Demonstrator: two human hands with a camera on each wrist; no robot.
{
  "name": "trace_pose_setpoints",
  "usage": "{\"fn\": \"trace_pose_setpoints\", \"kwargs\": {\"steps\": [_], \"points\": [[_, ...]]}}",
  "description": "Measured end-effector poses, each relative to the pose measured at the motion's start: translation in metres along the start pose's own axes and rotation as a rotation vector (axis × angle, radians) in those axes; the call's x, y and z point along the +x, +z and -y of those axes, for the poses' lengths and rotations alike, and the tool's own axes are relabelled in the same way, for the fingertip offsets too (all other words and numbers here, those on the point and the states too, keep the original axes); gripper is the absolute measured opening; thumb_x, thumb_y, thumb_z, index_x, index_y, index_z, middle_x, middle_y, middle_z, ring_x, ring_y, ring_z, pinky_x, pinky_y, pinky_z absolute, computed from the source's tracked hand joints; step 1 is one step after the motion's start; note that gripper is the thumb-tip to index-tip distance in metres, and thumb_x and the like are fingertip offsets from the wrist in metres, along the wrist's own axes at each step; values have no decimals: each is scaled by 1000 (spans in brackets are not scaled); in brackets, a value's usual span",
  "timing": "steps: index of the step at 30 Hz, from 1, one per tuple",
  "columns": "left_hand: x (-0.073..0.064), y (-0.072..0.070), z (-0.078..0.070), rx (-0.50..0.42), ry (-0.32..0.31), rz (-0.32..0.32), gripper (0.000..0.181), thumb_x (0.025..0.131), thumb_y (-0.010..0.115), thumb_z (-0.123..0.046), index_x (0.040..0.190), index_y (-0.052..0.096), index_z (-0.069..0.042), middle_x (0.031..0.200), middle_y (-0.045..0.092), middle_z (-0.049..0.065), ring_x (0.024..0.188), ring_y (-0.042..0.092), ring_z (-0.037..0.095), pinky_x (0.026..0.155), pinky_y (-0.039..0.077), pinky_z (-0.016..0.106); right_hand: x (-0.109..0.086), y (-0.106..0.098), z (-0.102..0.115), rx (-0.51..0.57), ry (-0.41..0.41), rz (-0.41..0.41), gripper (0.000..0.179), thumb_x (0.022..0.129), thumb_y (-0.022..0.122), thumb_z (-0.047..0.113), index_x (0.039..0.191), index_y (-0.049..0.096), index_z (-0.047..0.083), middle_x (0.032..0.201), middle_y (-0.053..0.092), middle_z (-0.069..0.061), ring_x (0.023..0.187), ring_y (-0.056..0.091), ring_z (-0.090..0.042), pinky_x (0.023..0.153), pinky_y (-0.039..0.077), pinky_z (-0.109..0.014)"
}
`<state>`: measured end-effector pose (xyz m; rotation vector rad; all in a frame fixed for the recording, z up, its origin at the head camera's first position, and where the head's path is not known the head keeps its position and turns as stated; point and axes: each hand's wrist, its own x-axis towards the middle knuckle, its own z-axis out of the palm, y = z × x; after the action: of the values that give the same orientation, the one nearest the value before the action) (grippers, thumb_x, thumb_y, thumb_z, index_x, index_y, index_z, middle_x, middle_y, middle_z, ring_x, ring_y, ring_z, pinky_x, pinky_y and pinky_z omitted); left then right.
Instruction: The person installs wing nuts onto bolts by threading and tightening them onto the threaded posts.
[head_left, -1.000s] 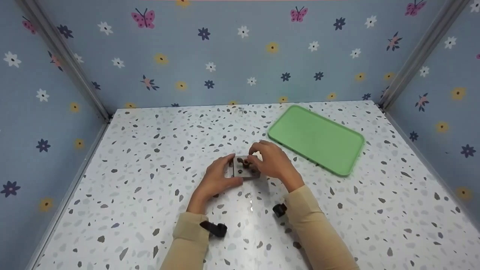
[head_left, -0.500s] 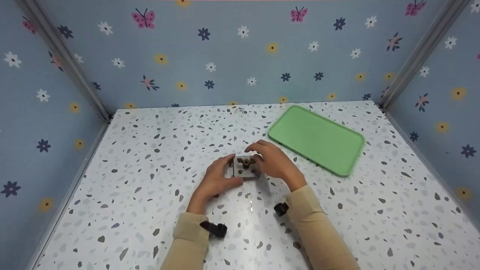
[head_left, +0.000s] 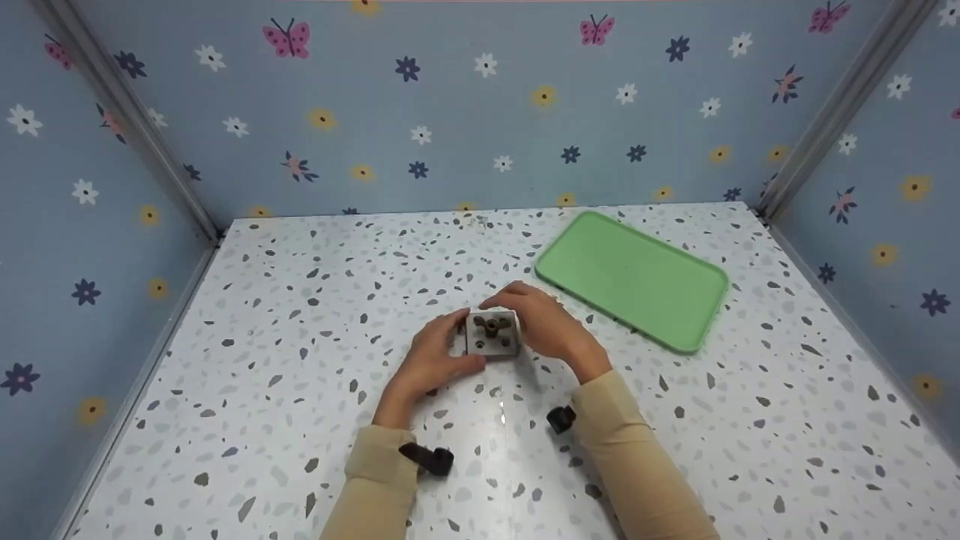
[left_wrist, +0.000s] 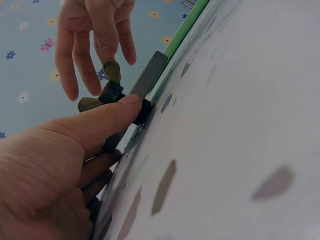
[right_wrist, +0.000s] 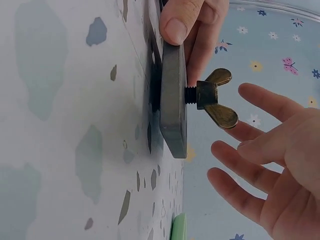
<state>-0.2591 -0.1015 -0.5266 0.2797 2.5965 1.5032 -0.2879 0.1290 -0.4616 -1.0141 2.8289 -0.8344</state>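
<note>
A small grey metal plate (head_left: 493, 347) sits at the middle of the table, held between the thumb and fingers of my left hand (head_left: 433, 355). A brass-coloured wing nut (right_wrist: 214, 98) is on a threaded bolt (right_wrist: 190, 95) that sticks up from the plate, with some thread showing beneath the nut. Two holes show in the plate's near half in the head view. My right hand (head_left: 550, 324) hovers by the plate's right side, fingers loosely spread around the wing nut and gripping nothing. Whether a fingertip touches a wing, I cannot tell.
A green tray (head_left: 637, 279) lies at the back right on the speckled white table (head_left: 300, 337). Blue flowered walls (head_left: 480, 112) enclose the back and both sides. A black wrist camera (head_left: 436, 460) hangs below the left sleeve, another camera (head_left: 561, 419) by the right.
My right fingers, earlier at the wing nut, have come off it and spread, with the index finger reaching further left. The wing nut now shows fully. My left hand and the plate stay put.
</note>
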Motion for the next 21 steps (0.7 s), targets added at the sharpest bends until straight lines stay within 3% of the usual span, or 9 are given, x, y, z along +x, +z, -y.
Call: {"fn": "trace_pose_setpoints", "kwargs": {"steps": [12, 21], "points": [[0, 1, 0, 3, -37, 4, 95, 81, 90, -31, 164, 43, -23, 166, 44, 4, 152, 38, 32, 127, 28, 57, 1, 4, 0, 29, 53, 49, 74, 93, 43, -25, 140, 71, 24, 136, 63, -5, 130, 59, -26, 116, 47, -45], [2, 0, 1, 12, -5, 0, 96, 81, 90, -30, 164, 43, -20, 165, 45, 7, 152, 39, 34, 126, 29, 58, 2, 6, -2, -7, -25, 35, 74, 91, 44, -26, 139, 73, 23, 132, 66, -7, 125, 63, -26, 113, 51, -43]]}}
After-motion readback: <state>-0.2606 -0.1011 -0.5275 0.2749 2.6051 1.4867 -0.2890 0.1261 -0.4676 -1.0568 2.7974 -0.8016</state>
